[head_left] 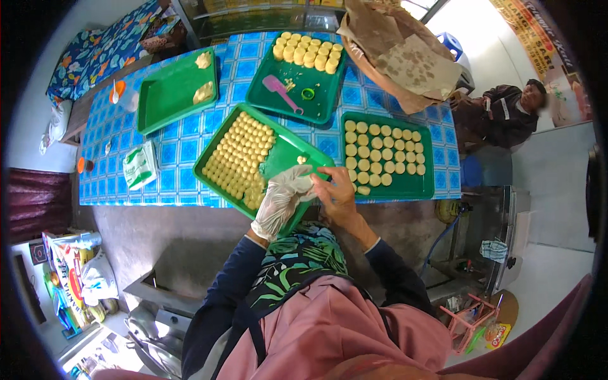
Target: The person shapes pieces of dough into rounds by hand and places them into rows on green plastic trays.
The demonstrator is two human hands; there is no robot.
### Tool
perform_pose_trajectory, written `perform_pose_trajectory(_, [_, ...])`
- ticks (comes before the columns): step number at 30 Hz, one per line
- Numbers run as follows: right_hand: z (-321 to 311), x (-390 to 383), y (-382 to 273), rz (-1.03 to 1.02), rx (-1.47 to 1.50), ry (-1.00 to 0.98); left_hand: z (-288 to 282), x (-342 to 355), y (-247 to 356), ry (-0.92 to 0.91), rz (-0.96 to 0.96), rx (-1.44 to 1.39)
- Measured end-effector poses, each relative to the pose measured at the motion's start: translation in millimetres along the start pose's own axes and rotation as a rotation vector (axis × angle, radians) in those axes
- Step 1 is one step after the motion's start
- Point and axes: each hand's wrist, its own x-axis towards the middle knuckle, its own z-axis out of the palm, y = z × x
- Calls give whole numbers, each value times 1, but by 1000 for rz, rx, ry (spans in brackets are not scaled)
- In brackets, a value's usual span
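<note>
Pink cloth (342,316): nearest thing to us, spread over the worker's front. Leaf-print cloth (304,253) shows beyond it, between the forearms.
Hands: both over the near side of the front tray, fingertips meeting.
Left hand (282,197): in a thin whitish glove (269,218), fingers bent. Can't tell from here if it has dough in it.
Right hand (337,197): bare, fingers curled up against the gloved ones. Can't tell if anything is pinched between.
Front tray (285,158): green, set at a slant, near corner sticking out past the table (171,180) edge.
Dough balls (234,152): small, pale yellow, packed in close rows on the left part of the front tray. Loose bit lies apart, just beyond the fingertips.
Right tray (405,185): green, flat rounds (375,155) in rows, one near the close edge out of line.
Rear tray (326,106): green, thick rounds (309,58) grouped at the far end; pink scraper (282,90), green ring (308,94) and crumbs nearer.
Left tray (164,95): green, two dough lumps (203,92) along its right side.
Packet (139,166): white and green, left of the front tray.
Basket (411,63): lined with brown paper, far right.
Co-worker (513,117): seated beyond the table's right end.
</note>
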Motion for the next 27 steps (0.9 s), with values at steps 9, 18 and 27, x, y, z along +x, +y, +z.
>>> perform_pose_trajectory(9, [-18, -22, 13, 867, 1377, 173, 38, 14, 0, -116, -10, 19])
perform_pose_trajectory(18, [-62, -20, 6, -42, -349, 5, 59, 23, -18, 30, -93, -16])
perform_pose_trajectory(27, [-88, -19, 48, 707, 894, -26, 73, 36, -36, -100, -39, -13])
